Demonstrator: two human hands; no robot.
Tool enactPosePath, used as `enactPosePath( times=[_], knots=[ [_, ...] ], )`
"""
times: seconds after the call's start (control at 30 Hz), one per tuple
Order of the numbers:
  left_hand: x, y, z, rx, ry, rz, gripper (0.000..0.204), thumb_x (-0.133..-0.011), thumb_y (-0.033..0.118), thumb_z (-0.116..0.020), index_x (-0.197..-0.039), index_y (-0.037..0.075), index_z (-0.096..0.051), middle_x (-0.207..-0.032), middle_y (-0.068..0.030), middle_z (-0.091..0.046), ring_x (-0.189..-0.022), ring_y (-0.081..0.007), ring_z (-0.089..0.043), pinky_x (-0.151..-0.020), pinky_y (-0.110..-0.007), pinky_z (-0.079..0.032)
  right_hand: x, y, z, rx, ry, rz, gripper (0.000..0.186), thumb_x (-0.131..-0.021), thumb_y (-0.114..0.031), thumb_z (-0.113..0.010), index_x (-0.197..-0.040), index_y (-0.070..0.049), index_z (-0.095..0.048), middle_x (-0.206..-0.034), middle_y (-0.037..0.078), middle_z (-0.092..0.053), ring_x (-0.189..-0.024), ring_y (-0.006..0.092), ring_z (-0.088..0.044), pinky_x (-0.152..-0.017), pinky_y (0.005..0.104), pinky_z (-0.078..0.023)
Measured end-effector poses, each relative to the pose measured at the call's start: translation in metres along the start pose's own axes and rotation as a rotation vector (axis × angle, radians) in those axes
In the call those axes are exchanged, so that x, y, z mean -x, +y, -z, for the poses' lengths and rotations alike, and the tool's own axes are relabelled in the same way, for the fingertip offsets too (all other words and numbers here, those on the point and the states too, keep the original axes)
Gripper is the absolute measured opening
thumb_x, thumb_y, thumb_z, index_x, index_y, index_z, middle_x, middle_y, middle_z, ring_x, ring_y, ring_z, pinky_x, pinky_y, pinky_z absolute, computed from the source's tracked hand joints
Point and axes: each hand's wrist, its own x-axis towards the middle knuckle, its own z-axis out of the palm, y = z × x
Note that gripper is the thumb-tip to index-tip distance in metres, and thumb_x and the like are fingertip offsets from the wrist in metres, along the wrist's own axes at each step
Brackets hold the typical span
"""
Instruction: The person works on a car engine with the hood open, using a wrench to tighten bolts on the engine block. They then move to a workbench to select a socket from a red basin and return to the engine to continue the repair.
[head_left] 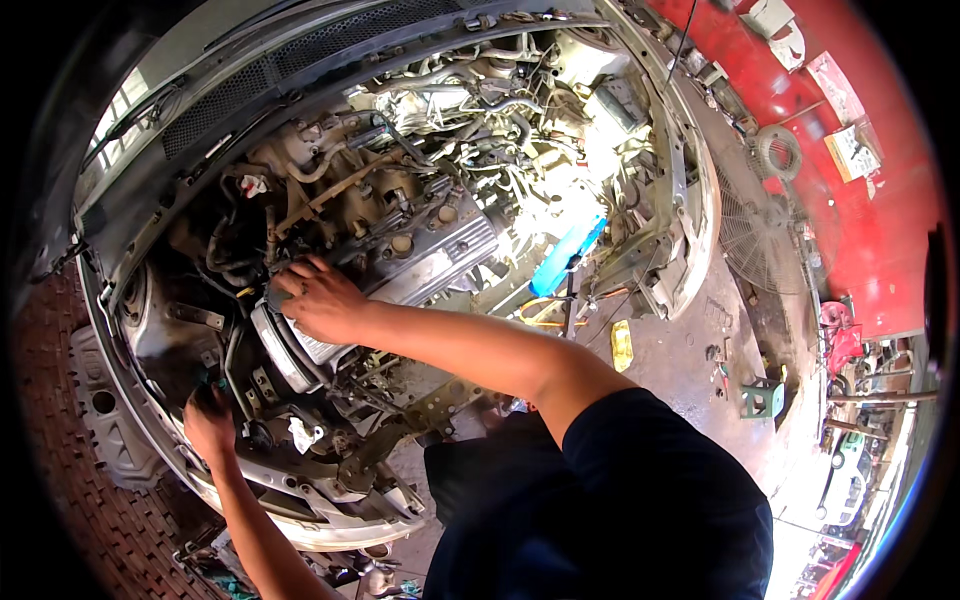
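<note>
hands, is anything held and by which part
Cannot be told: the right hand curls over one end of the engine, and the left hand is partly shadowed.

Smooth metal engine cover (432,264), glossy wall (870,260), matt cloth sleeve (650,440)

The engine (370,240) sits in the open bay, its silver metal cover (435,265) running diagonally from lower left to upper right. The cover is long and ribbed, with two round, tan-coloured spots along its upper side. At its lower-left end stands a pale, curved end piece (280,350), beside a dark part mostly hidden beneath the fingers of the right hand (318,300). A small greenish piece (207,379) shows at the left hand (208,415), too shadowed to make out.
</note>
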Motion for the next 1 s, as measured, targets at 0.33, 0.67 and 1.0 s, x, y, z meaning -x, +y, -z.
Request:
enactPosePath(
  times=[0.33,0.67,1.0],
  knots=[
    [-0.003,0.007,0.008,0.059,-0.031,0.01,0.031,-0.102,0.035,-0.068,-0.101,0.005,-0.076,-0.097,-0.021,-0.075,-0.091,-0.0459,-0.071,-0.08,-0.053,-0.057,0.0,0.004,0.003,0.034,-0.076,-0.026,0.028,-0.082,-0.026,-0.083,-0.104,-0.008,-0.079,-0.141,0.01,-0.06,-0.139,0.0326,-0.049,-0.124,0.0528,-0.03],
    [-0.004,0.02,0.015,0.037,-0.036,0.066,0.031,-0.101,0.035,-0.067,-0.095,0.006,-0.073,-0.093,-0.0206,-0.074,-0.088,-0.0464,-0.07,-0.077,-0.055,-0.056,0.001,0.001,-0.007,-0.011,-0.008,-0.016,0.014,-0.081,-0.015,-0.071,-0.091,-0.009,-0.08,-0.14,0.013,-0.062,-0.138,0.0347,-0.051,-0.125,0.0539,-0.031],
    [-0.005,0.029,0.021,0.072,0.004,0.054,0.027,-0.098,0.032,-0.069,-0.092,0.006,-0.074,-0.09,-0.0202,-0.074,-0.085,-0.0459,-0.071,-0.074,-0.054,-0.057,0.003,-0.001,0.007,-0.068,-0.086,-0.059,0.018,-0.082,-0.016,-0.078,-0.098,-0.007,-0.079,-0.14,0.01,-0.062,-0.139,0.0326,-0.049,-0.124,0.0526,-0.031]
  ],
)
